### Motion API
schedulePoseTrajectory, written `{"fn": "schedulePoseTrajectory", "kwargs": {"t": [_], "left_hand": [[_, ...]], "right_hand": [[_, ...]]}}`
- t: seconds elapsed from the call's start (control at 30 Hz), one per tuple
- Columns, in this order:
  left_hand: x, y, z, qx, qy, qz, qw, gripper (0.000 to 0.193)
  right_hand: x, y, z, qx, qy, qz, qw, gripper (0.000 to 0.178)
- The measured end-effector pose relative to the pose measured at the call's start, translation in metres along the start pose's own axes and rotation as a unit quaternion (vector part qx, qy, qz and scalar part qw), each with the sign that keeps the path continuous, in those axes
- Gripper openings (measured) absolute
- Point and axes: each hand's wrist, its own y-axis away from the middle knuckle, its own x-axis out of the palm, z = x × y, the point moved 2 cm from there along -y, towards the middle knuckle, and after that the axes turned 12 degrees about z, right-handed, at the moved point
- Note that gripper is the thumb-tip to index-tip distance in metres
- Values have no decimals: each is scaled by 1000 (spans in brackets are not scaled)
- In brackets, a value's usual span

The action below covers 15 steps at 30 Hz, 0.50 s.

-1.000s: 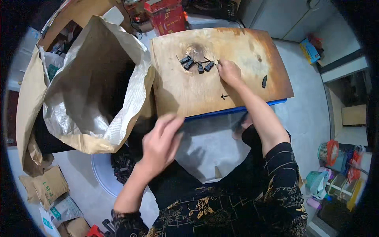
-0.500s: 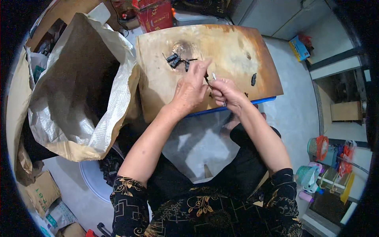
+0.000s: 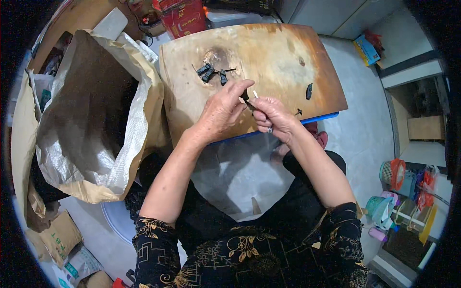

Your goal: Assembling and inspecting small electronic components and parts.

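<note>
My left hand point(image 3: 222, 111) is closed, pinching a small black plastic part point(image 3: 245, 95) between thumb and fingers above the near edge of a stained wooden board point(image 3: 269, 53). My right hand point(image 3: 275, 116) is a closed fist right beside it, its thumb against the black part. A short white tip point(image 3: 255, 94) sticks out above this thumb, and something shiny point(image 3: 270, 129) shows below the fingers; what the fist holds is mostly hidden. Several black plastic pieces point(image 3: 208, 74) lie in a cluster beyond my left hand. Another black piece point(image 3: 309, 91) lies alone on the right, with a tiny dark one point(image 3: 298, 112) nearer my right wrist.
On the left a big paper sack point(image 3: 144, 110) with a silvery woven lining gapes open. Below it stands a pale round tub point(image 3: 115, 221) beside dark pieces. A red box point(image 3: 182, 20) is behind the board. Baskets and bags point(image 3: 394, 175) stand at the right by a shelf.
Both hands have shifted slightly, the left one a little to the left. The black part and white tip remain between them. The whole view has moved a bit.
</note>
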Motion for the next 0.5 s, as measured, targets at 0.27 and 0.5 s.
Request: {"fn": "schedulePoseTrajectory", "kwargs": {"t": [0.27, 0.5], "left_hand": [[10, -4, 6, -58, 152, 37, 986, 39], [6, -6, 11, -152, 475, -7, 867, 43]], "right_hand": [[5, -2, 5, -65, -32, 33, 997, 21], [12, -8, 13, -183, 177, -43, 966, 31]]}}
